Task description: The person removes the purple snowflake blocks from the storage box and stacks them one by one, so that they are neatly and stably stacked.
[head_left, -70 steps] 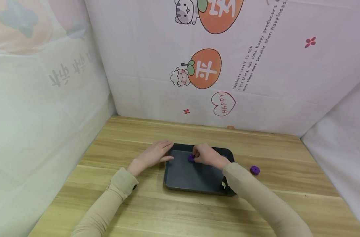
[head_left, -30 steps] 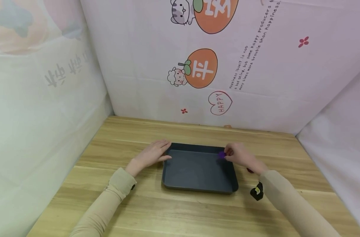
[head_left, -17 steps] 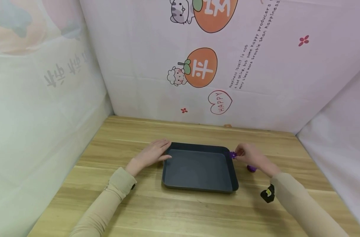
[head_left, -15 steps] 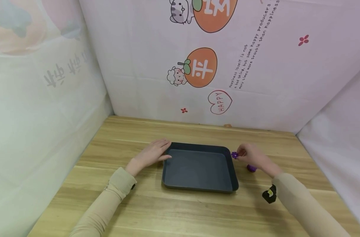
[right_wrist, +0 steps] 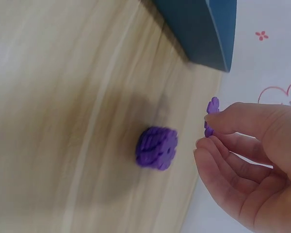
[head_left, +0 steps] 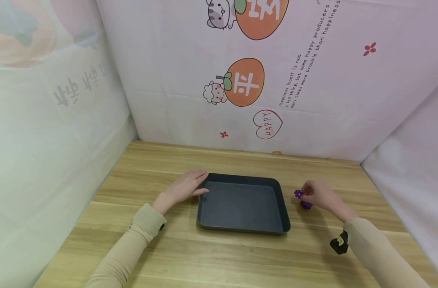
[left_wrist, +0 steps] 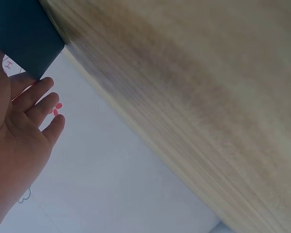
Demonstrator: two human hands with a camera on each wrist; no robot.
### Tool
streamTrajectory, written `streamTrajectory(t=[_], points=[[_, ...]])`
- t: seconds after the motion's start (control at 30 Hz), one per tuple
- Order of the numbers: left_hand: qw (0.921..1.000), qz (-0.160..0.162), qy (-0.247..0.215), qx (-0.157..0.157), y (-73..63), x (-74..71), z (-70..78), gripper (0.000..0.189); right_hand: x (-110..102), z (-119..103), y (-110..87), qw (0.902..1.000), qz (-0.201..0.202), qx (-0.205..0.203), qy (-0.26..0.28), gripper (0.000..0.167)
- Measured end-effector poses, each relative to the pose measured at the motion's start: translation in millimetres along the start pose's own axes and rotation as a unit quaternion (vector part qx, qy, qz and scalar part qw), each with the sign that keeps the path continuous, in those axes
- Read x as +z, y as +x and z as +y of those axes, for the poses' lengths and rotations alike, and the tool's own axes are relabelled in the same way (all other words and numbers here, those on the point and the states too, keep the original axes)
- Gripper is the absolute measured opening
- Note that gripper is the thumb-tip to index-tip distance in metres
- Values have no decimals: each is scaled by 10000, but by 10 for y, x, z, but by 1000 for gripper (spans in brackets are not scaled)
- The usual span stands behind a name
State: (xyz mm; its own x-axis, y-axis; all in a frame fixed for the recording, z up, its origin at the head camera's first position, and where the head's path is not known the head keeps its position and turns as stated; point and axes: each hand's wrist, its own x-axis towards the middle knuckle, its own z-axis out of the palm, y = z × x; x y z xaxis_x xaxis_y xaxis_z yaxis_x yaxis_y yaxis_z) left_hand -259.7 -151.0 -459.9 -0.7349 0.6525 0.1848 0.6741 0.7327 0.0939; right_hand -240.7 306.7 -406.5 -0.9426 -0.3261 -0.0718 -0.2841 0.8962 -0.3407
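My right hand [head_left: 321, 195] pinches a thin purple snowflake disc [head_left: 298, 194] between thumb and fingers, right of the tray. In the right wrist view the notched disc [right_wrist: 213, 105] stands on edge at the thumb tip. Just below this hand, a short stack of purple snowflake discs [right_wrist: 156, 148] sits on the table. My left hand [head_left: 186, 186] rests with extended fingers at the far left corner of the dark grey rectangular tray [head_left: 244, 230]. In the left wrist view its fingers [left_wrist: 41, 104] lie against the tray's outer wall [left_wrist: 26, 36].
The shallow tray lies mid-table on the wood-grain tabletop [head_left: 219, 264]. A printed white cloth [head_left: 190, 120] hangs behind the table, with more white cloth at both sides. A black wrist device [head_left: 339, 242] hangs at my right sleeve.
My right hand, with the purple snowflake disc, has moved from inside the tray rightward over its right rim, to just by the stack. My left hand keeps its place at the tray corner.
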Motion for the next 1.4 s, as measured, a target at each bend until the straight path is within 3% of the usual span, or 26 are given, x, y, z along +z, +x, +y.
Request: streamTrajectory(t=[0.23,0.47,1.4], points=[[10000,15,24,1,-1,-1,0,65,13,132,-85,9998,-30,203,-67,20],[10000,-14,3,-14,-8,-24,20,65,50,226,-134,9997,169,122,-99,14],[10000,-16,16,-5,-9,-26,11,66,71,304,-170,9995,100,199,-208,13]])
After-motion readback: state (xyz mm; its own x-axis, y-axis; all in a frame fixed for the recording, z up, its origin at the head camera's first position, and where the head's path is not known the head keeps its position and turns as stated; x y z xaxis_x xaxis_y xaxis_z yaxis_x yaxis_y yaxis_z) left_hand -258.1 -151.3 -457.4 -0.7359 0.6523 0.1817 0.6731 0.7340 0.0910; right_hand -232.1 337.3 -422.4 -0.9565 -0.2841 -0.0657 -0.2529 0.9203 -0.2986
